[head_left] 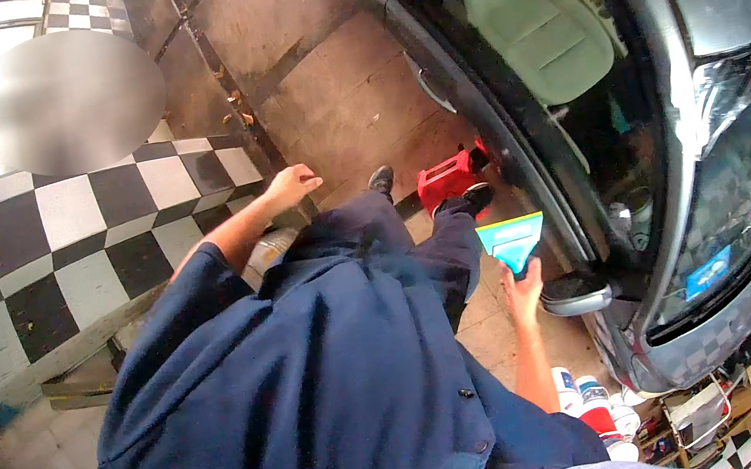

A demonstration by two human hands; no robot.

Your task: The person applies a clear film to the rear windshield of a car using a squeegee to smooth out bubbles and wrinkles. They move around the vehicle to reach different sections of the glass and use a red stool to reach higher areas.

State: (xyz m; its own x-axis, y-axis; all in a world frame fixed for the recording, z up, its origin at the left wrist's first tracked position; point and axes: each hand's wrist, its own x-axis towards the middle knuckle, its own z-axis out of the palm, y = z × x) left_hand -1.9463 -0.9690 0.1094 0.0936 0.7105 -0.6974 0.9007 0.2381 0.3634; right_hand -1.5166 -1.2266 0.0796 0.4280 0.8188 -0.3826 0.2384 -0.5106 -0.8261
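My right hand (522, 291) is wrapped round the dark handle of a teal squeegee (512, 240) with a wide flat head and a yellow edge. The squeegee points up, just beside the car's side mirror (577, 293) and apart from it. My left hand (293, 187) is held out at my left side, near the checkered ledge, its fingers loosely bent and nothing visible in them. A grey car (687, 179) stands close on my right. Through its side window a pale seat (552, 38) shows.
A red plastic object (446, 180) lies on the floor by my shoe (463, 202). The black-and-white checkered ledge (70, 213) runs along the left. White buckets (594, 402) stand near the car's front. Mixed boxes and clutter (728, 408) fill the lower right. A blurred patch covers the upper left.
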